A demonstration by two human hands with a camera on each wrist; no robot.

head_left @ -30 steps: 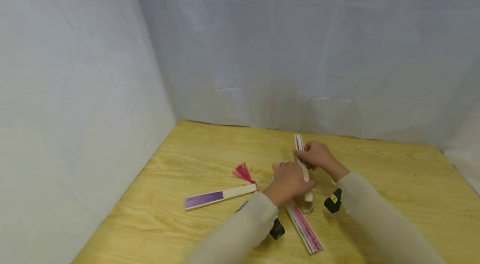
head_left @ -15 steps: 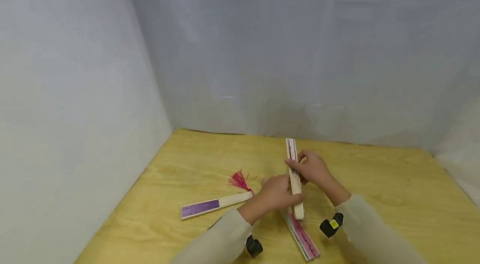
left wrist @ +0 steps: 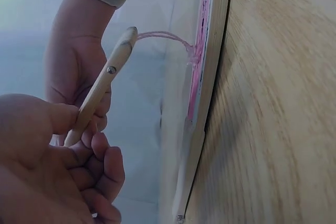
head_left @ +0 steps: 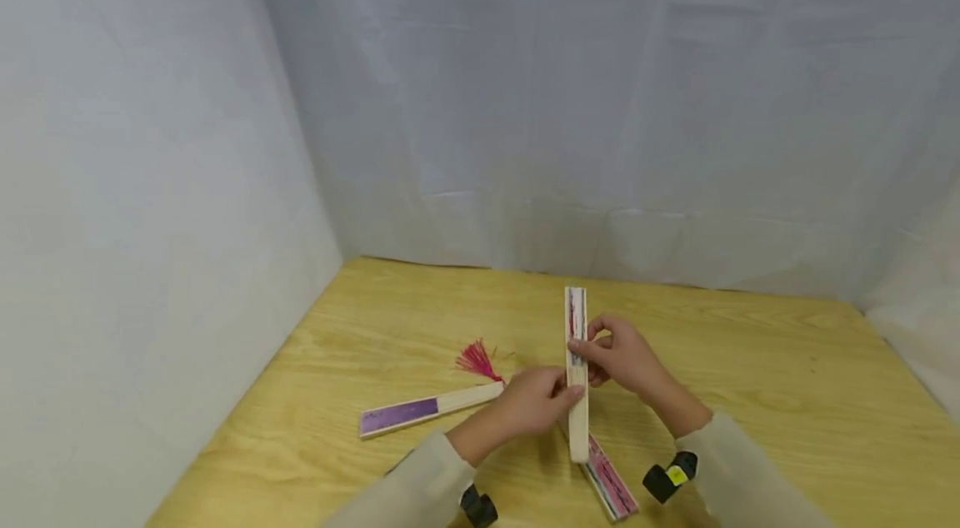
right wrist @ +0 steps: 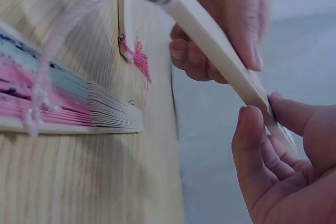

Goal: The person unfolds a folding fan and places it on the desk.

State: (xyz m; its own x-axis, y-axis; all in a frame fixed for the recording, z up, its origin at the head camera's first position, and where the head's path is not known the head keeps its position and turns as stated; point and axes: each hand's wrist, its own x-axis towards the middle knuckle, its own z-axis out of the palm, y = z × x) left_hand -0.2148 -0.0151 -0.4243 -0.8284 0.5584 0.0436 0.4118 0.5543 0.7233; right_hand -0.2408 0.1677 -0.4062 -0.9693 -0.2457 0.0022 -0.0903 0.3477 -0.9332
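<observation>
Both hands hold a folded hand fan (head_left: pixel 578 420) with pale wooden ribs and a white, red-marked paper end, raised above the table. My left hand (head_left: pixel 534 401) pinches its wooden part between thumb and fingers. Higher up, my right hand (head_left: pixel 622 353) pinches the papered part. In the right wrist view a pale pink cord (right wrist: pixel 79 11) loops from the fan's rivet end. Below lies a second folded fan (head_left: pixel 611 482), pink and grey-blue, partly hidden by the held one. The left wrist view shows the cord (left wrist: pixel 163 34) hanging down to that pink fan (left wrist: pixel 207 61).
A folded purple fan (head_left: pixel 401 415) with a magenta tassel (head_left: pixel 477 359) lies on the wooden table (head_left: pixel 300 428), left of the hands. White sheeting (head_left: pixel 480 95) walls the table's back and sides. A black wrist camera (head_left: pixel 667 478) sits below the right wrist.
The held fan has been lifted off the table and brought nearer and more upright in view. My left hand has shifted left and down, exposing its wooden end. The other fans stay put.
</observation>
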